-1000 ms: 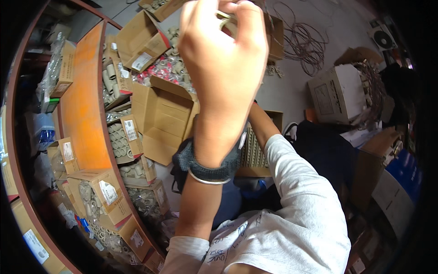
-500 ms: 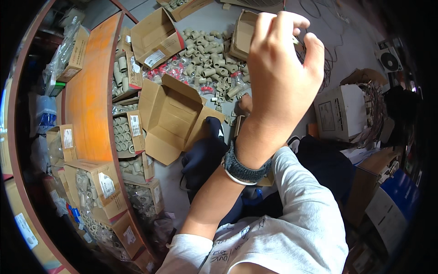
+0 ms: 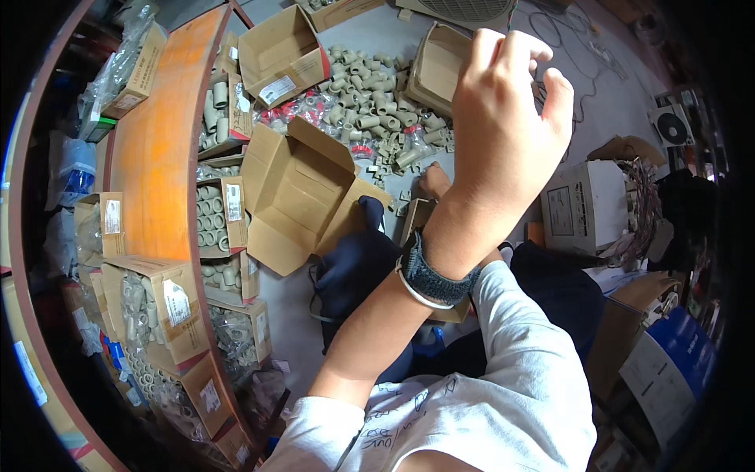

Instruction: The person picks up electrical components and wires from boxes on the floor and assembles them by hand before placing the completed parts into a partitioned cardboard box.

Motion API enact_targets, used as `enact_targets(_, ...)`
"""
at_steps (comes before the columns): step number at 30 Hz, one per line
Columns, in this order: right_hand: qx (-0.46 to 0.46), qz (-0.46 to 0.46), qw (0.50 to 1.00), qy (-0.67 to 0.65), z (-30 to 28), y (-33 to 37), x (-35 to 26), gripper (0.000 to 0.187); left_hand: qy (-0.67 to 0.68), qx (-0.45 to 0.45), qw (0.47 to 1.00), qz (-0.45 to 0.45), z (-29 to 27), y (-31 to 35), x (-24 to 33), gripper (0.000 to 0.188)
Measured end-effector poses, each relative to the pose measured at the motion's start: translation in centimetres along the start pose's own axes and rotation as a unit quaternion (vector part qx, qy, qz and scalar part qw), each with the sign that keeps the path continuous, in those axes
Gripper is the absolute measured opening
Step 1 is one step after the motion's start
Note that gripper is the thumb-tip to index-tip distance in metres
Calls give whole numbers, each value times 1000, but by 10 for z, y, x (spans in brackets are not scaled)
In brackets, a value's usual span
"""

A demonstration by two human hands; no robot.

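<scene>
My left hand (image 3: 515,118), raised close to the camera, shows its back. Its fingers curl forward with the thumb held apart; the palm is hidden, and a thin twisted wire (image 3: 513,14) shows above the knuckles. Beneath that forearm crosses my right arm. Low by the floor, my right hand (image 3: 434,181) has bent fingers, and what they hold is too small to make out. Just beyond it lie small grey pipe clips (image 3: 384,170) and a heap of beige-grey pipe fittings (image 3: 370,102). An open cardboard box (image 3: 295,197) lies left of my right hand.
An orange shelf (image 3: 161,157) with boxes of fittings (image 3: 211,216) stands on the left. Two open boxes (image 3: 283,55) (image 3: 436,67) flank the heap. At right are a white carton (image 3: 582,206) and a bundle of cables (image 3: 629,197).
The view has shifted slightly, so the heap and boxes appear a little lower and to the right. My left hand stays raised and curled; my right hand remains near the clips.
</scene>
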State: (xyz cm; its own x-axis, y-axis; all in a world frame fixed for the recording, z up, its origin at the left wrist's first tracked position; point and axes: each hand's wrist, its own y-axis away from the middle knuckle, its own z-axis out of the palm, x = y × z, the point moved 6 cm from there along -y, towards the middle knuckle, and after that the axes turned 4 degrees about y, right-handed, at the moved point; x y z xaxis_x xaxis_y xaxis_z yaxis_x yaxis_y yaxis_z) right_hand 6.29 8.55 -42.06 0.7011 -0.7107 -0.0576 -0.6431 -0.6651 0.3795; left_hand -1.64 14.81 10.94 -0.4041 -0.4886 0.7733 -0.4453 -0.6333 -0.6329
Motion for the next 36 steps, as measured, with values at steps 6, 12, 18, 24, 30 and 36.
enact_targets(6, 13, 2, 1000, 12, 12, 1, 4, 24, 3, -1, 1000, 1, 5, 1, 0, 11)
enact_targets(12, 22, 2, 1000, 18, 19, -5, 10, 23, -15, 11, 1000, -8, 12, 4, 2, 13)
enact_targets(18, 4, -24, 1000, -19, -11, 7, -27, 27, -33, -4, 999, -18, 7, 6, -4, 15)
enact_targets(24, 1, 39, 997, -68, -43, 19, -20, 34, 6, -35, 998, -58, 19, 9, -6, 16)
enact_targets(30, 16, 59, 996, -69, -61, 20, 25, 36, 28, -58, 997, -39, 20, 8, 1, 12)
enact_targets(36, 55, 46, 993, -99, -98, 31, 38, 39, -5, -75, 996, -41, 19, 13, 6, 13)
